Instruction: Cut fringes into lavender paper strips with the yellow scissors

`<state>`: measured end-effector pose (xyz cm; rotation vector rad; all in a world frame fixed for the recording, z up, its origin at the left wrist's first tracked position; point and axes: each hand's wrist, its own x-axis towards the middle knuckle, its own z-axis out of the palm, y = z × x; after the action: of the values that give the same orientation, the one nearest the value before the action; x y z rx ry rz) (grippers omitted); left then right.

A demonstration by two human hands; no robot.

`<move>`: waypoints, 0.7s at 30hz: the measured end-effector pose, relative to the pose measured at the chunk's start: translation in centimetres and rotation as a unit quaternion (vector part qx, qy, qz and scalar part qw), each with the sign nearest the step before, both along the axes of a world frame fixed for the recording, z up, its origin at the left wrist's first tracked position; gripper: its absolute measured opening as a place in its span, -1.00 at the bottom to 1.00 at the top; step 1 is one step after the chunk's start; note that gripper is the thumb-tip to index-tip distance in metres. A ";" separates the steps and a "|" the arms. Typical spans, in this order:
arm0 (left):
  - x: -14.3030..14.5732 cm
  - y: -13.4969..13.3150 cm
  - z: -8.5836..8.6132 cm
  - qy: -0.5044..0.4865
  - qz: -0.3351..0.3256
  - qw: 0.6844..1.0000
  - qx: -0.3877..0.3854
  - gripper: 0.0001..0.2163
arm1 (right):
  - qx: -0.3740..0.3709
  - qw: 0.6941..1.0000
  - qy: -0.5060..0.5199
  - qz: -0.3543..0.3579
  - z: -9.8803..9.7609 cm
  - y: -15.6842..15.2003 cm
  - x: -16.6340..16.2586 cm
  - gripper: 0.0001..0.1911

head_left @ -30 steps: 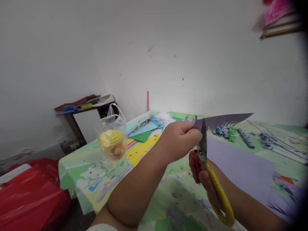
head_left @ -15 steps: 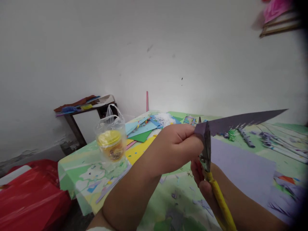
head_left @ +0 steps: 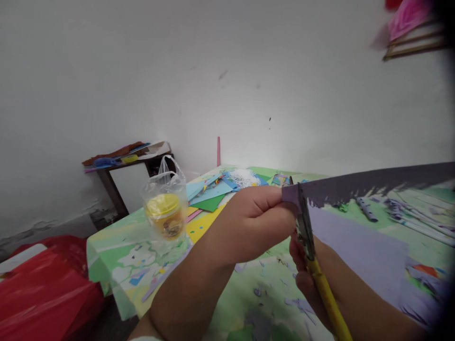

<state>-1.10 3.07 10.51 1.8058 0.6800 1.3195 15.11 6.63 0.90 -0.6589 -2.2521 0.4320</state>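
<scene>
Here's the left hand (head_left: 261, 225), centre of the frame, pinching one end of a dark purple paper strip (head_left: 369, 182) that runs out to the right edge, its lower side finely fringed! Just below, the right hand (head_left: 307, 277) grips yellow-handled scissors (head_left: 327, 299), blades up at the strip beside the left hand. Lavender paper (head_left: 359, 251) lies right of centre on the table (head_left: 106, 244).

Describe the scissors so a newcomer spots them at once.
Find the green-patterned table cover. Above it, the left hand holds a dark purple paper strip, and the right hand holds the scissors across it. Metal blades and a yellow handle set them apart from the surrounding paper.
</scene>
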 end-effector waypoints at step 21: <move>-0.5 1.2 -1.6 -0.128 0.093 0.987 -0.020 -0.80 | 0.010 0.993 -0.056 -0.105 2.6 0.1 1.2 -0.63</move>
<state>-1.60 4.27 8.88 1.5329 0.7401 1.6169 16.34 6.72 3.47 -0.9182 -2.2579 0.2751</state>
